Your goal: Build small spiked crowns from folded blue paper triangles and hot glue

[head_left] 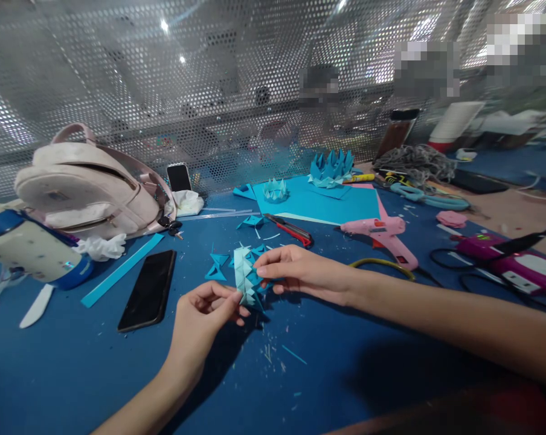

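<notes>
Between my hands, just above the blue table, is a ring-like folded-paper piece [243, 270], pale blue with darker blue points. My left hand [212, 305] pinches its lower edge between thumb and fingers. From the right, my right hand [295, 273] grips the darker blue points, its fingertips partly hiding them. Loose folded blue paper pieces lie close by, one [217, 266] to the left and another [251, 222] behind. A red and black utility knife [291, 231] rests past my right hand. Farther back stand a small pale paper crown [276, 190] and a larger two-tone one [331, 169].
Blue paper sheets [300, 202] lie at the back, near a pink glue gun [377, 232]. To the left are a black phone [148, 290], a blue paper strip [123, 269], a bottle [32, 248] and a backpack [87, 184]. A purple power strip [513, 260] sits at right.
</notes>
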Motion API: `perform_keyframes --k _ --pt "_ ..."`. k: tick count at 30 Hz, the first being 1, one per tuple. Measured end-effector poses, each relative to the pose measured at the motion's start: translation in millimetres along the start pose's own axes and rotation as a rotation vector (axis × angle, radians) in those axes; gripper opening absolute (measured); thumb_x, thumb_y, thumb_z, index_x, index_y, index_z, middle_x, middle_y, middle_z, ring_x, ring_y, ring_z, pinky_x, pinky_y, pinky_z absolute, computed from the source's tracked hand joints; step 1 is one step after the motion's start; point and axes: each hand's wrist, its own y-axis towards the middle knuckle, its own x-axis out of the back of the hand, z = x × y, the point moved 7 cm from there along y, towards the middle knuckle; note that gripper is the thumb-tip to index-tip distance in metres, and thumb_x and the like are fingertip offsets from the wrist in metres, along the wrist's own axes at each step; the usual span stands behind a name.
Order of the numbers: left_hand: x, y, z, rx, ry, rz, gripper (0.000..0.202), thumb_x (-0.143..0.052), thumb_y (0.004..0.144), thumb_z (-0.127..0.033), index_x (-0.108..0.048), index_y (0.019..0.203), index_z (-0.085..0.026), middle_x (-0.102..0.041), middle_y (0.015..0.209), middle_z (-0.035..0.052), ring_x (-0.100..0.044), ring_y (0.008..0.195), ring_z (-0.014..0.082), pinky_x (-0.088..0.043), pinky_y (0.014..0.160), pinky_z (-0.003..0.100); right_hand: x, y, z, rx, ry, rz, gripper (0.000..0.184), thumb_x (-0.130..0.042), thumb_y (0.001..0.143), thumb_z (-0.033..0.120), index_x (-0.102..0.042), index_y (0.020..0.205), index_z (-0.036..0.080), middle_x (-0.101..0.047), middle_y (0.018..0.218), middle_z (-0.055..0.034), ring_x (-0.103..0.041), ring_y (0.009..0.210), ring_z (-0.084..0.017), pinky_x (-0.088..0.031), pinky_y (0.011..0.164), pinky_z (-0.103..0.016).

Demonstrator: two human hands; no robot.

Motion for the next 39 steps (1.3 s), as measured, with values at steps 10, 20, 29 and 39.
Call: perform_keyframes --k 10,20,29,39 --pt "-0.1 0.0 -0.1 0.007 0.002 0.009 0.025 -0.081 0.072 -0.034 -0.068 0.067 -0.013 -0.072 0.059 0.0045 -0.065 0.051 0.0128 -0.054 0.054 0.022 -2.8 -0.3 1.9 0.016 0.011 0.029 0.022 -0.081 0.074 0.028 -0.065 0.083 0.016 -0.063 0.075 0.0018 -0.054 0.06 -0.004 -0.045 0.056 -0.012" --pt "-1.7 -2.4 -2.3 0.01 -0.01 -0.017 0.024 -0.081 0.071 -0.033 -0.068 0.066 -0.013 -0.071 0.057 0.004 -0.064 0.049 0.012 -0.053 0.053 0.021 -1.6 1.4 1.6 0.035 0.014 0.037 0.023 -0.081 0.073 0.03 -0.065 0.082 0.015 -0.064 0.075 0.0012 -0.054 0.061 -0.004 -0.045 0.058 -0.014" --pt "-3.4 -5.0 -5.8 -0.006 0.001 -0.067 0.025 -0.08 0.069 -0.034 -0.067 0.064 -0.014 -0.069 0.055 0.003 -0.063 0.048 0.0122 -0.052 0.053 0.021 -1.0 0.7 3.9 0.067 -0.021 0.012 0.026 -0.081 0.073 0.03 -0.067 0.09 0.016 -0.064 0.077 0.002 -0.055 0.063 -0.005 -0.045 0.06 -0.016" --pt "0.2 -1.7 -8.1 -0.093 0.144 -0.003 0.022 -0.076 0.075 -0.031 -0.065 0.064 -0.015 -0.069 0.061 0.0038 -0.064 0.052 0.0144 -0.053 0.054 0.025 0.5 0.1 14.2 0.245 -0.351 -0.068 0.031 -0.083 0.067 0.038 -0.072 0.086 0.016 -0.068 0.081 -0.0007 -0.058 0.072 -0.012 -0.045 0.066 -0.023"
